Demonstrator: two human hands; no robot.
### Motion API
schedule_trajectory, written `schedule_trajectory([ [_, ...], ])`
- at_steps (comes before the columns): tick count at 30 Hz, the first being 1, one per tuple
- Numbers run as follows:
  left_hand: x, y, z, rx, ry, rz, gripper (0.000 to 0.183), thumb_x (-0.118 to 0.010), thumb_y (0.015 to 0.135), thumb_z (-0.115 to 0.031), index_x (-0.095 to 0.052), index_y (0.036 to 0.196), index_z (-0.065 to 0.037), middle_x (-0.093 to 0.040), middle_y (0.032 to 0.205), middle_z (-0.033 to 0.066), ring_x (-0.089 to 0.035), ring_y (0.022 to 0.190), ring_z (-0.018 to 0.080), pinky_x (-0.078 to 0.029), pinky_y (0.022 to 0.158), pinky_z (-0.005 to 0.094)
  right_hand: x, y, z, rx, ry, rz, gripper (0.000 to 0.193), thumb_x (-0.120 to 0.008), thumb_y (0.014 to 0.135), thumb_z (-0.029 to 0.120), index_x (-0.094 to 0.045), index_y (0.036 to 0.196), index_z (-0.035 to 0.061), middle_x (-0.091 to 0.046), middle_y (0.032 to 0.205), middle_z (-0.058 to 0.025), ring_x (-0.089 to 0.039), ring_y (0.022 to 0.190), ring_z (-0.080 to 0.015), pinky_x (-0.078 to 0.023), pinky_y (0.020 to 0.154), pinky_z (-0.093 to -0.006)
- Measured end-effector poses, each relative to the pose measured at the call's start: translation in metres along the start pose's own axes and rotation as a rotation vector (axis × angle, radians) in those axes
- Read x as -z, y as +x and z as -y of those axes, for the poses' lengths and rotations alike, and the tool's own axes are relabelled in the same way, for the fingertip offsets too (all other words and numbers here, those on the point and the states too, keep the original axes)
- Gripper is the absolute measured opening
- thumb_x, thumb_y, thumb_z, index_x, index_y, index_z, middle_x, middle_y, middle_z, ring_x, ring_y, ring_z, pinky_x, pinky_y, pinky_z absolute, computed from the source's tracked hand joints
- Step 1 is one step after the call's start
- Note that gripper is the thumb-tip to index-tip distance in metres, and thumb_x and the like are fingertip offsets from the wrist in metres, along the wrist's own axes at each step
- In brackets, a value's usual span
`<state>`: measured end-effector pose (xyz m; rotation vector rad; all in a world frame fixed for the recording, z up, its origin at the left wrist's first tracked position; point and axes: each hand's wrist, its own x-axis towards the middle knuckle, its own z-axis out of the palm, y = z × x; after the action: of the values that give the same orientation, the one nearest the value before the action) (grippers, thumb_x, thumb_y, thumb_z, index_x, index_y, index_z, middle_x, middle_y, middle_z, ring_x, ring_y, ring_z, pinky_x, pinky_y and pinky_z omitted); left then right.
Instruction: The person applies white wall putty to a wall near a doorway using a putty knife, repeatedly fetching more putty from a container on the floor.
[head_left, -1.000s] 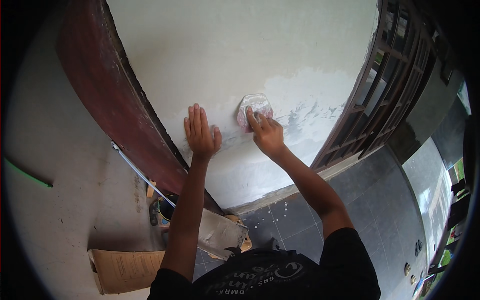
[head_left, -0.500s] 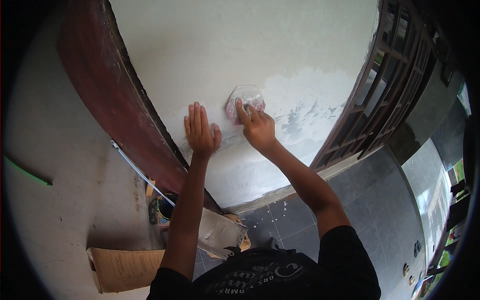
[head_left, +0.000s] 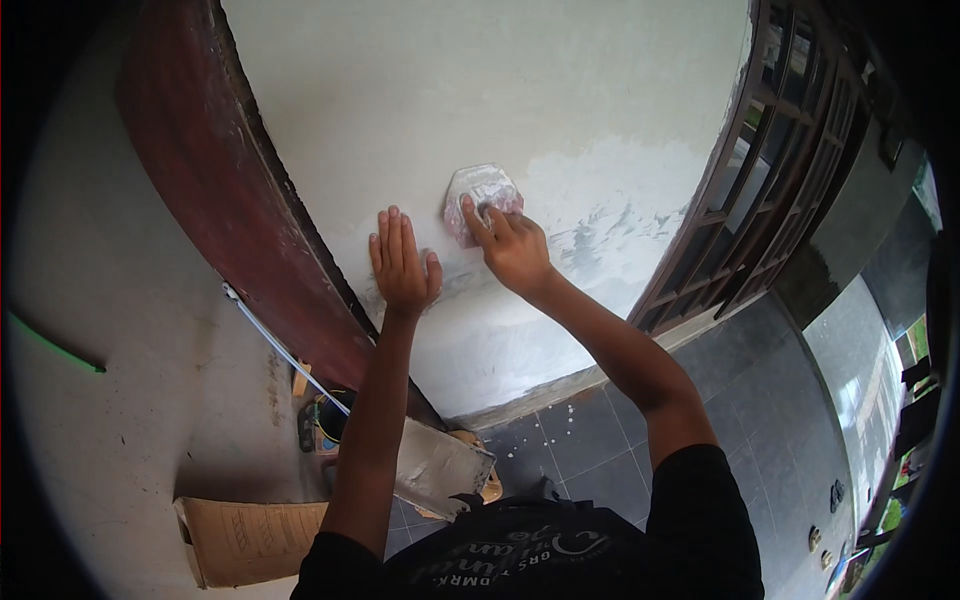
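Note:
My right hand [head_left: 517,252] grips a plastering float [head_left: 484,183], a pale, pink-stained plate with cut corners, and holds it against the wall [head_left: 480,80]. The index finger and thumb reach over the float's back; its handle is mostly hidden by the fingers. Left of it, my left hand [head_left: 402,262] lies flat on the wall, fingers pointing up and thumb apart, holding nothing. A white patch with grey smears [head_left: 615,220] spreads over the wall to the right of the float.
A dark red door frame [head_left: 220,200] edges the wall on the left, a barred brown window [head_left: 760,170] on the right. Below lie a plaster-smeared tray [head_left: 440,465], a cardboard piece [head_left: 255,540] and a dark tiled floor [head_left: 600,440] with white drips. A pale pole [head_left: 290,350] leans nearby.
My right hand has moved the float slightly left and up along the wall. The left hand stays in place.

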<state>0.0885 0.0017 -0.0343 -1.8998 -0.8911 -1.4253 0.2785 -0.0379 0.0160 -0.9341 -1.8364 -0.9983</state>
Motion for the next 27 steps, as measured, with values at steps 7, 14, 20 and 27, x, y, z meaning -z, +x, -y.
schedule_trajectory([
  [7,0.003,-0.001,0.002,-0.019,0.007,-0.001,0.06,-0.042,0.088,-0.021,-0.035,0.137,0.012,-0.035,0.145,0.0277,-0.03,0.138,0.0398,-0.017,0.113,0.0502,0.019,-0.063,0.031,-0.046,0.166,0.165,0.07,-0.062,0.064,0.005,-0.051,0.133,0.0046,-0.061,0.098,-0.0143,-0.065,0.068,-0.0233,-0.055,0.061,-0.034],
  [14,0.003,0.002,0.005,-0.014,0.008,0.01,0.059,-0.042,0.089,-0.022,-0.035,0.137,0.012,-0.035,0.145,0.0273,-0.031,0.138,0.0398,-0.017,0.112,0.0501,0.015,0.022,0.004,-0.017,0.086,-0.027,0.062,-0.062,0.067,0.005,-0.055,0.129,0.0046,-0.062,0.097,-0.0145,-0.065,0.07,-0.0225,-0.054,0.063,-0.0338],
  [20,0.003,-0.001,0.003,0.0,0.008,0.024,0.06,-0.043,0.088,-0.022,-0.035,0.137,0.012,-0.035,0.145,0.0276,-0.031,0.138,0.0408,-0.019,0.112,0.0511,-0.002,-0.063,0.027,0.007,0.107,0.176,0.058,-0.059,0.074,0.008,-0.052,0.132,0.0046,-0.061,0.103,-0.0144,-0.063,0.07,-0.0221,-0.053,0.063,-0.0329],
  [27,0.006,-0.002,0.005,-0.009,0.022,0.007,0.061,-0.043,0.088,-0.022,-0.035,0.137,0.011,-0.035,0.145,0.0277,-0.032,0.137,0.0412,-0.019,0.112,0.0512,0.038,-0.021,0.002,-0.16,0.139,-0.047,0.08,-0.067,0.049,0.002,-0.057,0.128,0.0085,-0.062,0.093,-0.0155,-0.063,0.066,-0.0253,-0.052,0.056,-0.0349],
])
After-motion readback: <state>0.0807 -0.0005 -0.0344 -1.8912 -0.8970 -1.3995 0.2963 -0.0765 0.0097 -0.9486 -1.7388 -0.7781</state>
